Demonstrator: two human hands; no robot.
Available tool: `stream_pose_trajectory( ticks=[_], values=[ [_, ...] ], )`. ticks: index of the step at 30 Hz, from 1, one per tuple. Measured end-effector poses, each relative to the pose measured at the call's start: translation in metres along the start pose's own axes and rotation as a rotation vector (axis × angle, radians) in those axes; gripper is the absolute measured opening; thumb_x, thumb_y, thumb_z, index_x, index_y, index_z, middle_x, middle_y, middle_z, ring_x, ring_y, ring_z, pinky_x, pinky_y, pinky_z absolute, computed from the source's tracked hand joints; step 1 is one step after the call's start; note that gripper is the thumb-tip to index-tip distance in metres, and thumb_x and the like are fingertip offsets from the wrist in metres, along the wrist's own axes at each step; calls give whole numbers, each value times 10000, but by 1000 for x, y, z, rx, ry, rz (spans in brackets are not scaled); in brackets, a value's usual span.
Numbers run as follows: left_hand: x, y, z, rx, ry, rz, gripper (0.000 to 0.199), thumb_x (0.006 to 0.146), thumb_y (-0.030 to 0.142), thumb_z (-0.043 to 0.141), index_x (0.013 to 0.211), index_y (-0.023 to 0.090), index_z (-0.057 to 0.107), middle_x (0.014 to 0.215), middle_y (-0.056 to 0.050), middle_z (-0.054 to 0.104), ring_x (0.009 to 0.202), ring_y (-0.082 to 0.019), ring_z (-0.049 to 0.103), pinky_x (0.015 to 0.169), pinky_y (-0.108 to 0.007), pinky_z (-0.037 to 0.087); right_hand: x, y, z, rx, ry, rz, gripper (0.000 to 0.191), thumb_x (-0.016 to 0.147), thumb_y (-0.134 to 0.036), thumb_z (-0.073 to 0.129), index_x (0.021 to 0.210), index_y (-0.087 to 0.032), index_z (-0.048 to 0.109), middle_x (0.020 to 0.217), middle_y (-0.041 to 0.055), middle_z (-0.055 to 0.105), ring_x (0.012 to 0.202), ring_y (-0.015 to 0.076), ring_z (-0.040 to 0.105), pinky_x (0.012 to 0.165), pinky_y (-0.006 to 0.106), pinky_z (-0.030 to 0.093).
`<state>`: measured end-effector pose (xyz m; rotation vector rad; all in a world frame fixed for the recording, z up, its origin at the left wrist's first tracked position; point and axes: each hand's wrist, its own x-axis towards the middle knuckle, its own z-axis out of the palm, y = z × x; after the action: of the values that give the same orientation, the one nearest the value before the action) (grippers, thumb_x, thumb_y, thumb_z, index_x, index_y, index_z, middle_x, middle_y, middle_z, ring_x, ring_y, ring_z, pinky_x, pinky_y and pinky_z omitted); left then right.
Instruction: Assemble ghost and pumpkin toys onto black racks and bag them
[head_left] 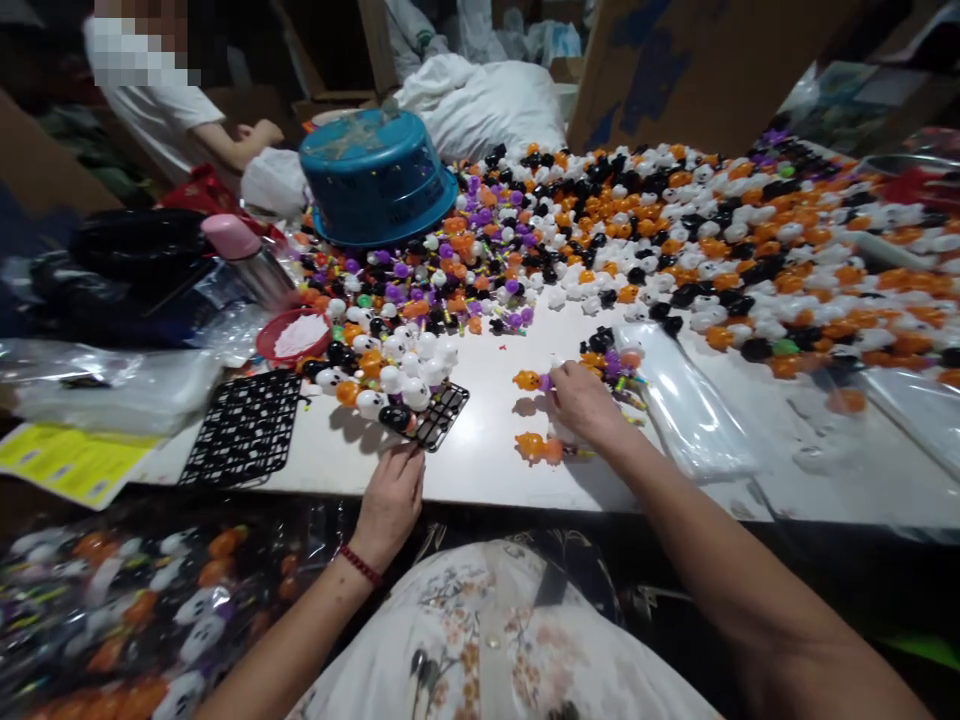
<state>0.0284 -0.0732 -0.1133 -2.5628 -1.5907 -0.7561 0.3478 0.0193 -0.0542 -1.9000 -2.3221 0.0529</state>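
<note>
My left hand (390,500) has its fingers closed at the near corner of a small black grid rack (448,415). White, orange and black figures (412,392) stand on and beside that rack. My right hand (583,400) is closed over a small figure, with an orange figure (527,380) just left of its fingertips. Nearer the table edge lies another orange figure (531,447). Right of my right hand is a small pile of purple, black and orange pieces (626,372), next to a stack of clear plastic bags (694,400).
Behind are large heaps of figures (645,210) and an upturned blue tub (375,180). At left are a black grid (244,430), a red bowl of white powder (294,335) and a pink-capped bottle (247,260). A person (161,110) stands at the back left.
</note>
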Motion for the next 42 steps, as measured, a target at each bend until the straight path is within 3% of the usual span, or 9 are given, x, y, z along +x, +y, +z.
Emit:
stream_pose_trajectory(
  ticks=[3,7,11,18,25,34,42],
  values=[
    [1,1,5,-29,12,-41,315,941,147,430,1209,180,593,1211,-142,624,1195,-276,528,1035,-504,476,-3,-32,0,446,75,36,212,954,-229,423,1117,-155,537,962,111,628,842,224,579,733,320,409],
    [4,0,9,-82,35,-87,362,945,175,426,1279,193,566,1199,-141,625,1151,-272,551,998,-504,498,-8,-96,19,1080,-79,91,216,883,-351,542,1037,-200,530,806,6,626,665,150,547,595,251,412],
    [5,-2,11,-108,23,-53,387,947,163,417,1306,206,554,1237,-129,616,1198,-266,528,1038,-493,483,-11,-142,50,1338,-96,59,213,808,-355,604,925,-179,620,801,-7,643,701,135,553,655,244,443],
    [5,0,10,-110,10,-58,372,945,156,424,1277,197,589,1248,-125,620,1231,-266,512,1057,-482,491,-13,-153,63,1114,16,-39,172,885,-293,506,947,-185,624,828,14,665,742,152,589,692,244,447],
    [6,2,8,-153,23,-95,356,945,169,440,1251,230,611,1207,-111,629,1182,-259,539,1031,-487,513,-16,-151,70,825,-13,-56,184,874,-300,513,1017,-193,558,856,68,686,728,201,622,643,261,423],
    [11,1,10,-168,27,-103,270,936,141,467,1111,193,665,1154,-102,643,1133,-244,540,1000,-449,519,-11,-145,65,717,-34,-176,79,868,-178,505,906,-188,574,840,50,659,739,177,581,685,252,411],
    [11,0,11,-152,41,-100,254,922,139,480,1086,201,663,1122,-101,641,1134,-246,548,995,-450,509,-9,-152,60,698,-51,-203,142,878,-115,509,978,-152,603,943,88,665,848,200,601,774,281,447]
  ],
)
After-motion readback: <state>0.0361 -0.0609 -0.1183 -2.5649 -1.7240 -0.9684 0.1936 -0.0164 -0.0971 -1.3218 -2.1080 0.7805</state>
